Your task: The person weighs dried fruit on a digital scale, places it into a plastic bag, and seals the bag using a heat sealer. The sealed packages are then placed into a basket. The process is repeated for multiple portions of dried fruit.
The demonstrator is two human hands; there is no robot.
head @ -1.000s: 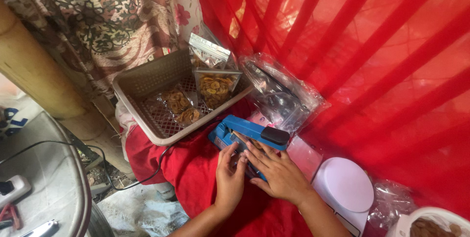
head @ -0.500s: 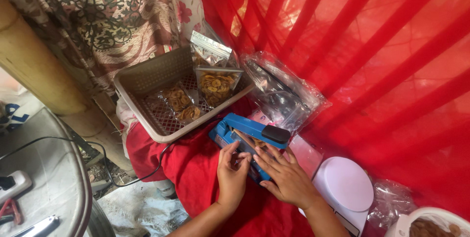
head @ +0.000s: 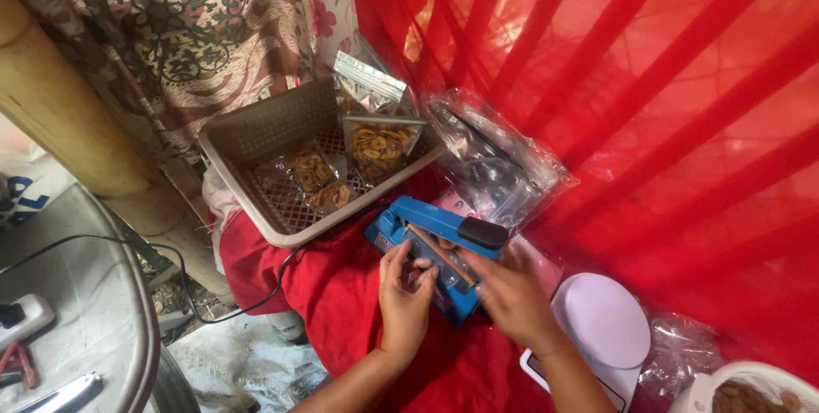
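1. I see the blue heat sealer (head: 439,247) lying on the red cloth (head: 341,293) just beside the beige basket (head: 264,136).
2. My left hand (head: 405,293) rests on the sealer's near end, fingers bent around a small clear packet (head: 426,266).
3. My right hand (head: 512,293) pinches the same packet under the sealer's raised arm.
4. A white scale (head: 601,323) sits near my right wrist.

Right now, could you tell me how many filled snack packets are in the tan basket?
4: two lie flat on the basket floor, two stand against its right side. More could be hidden behind them.
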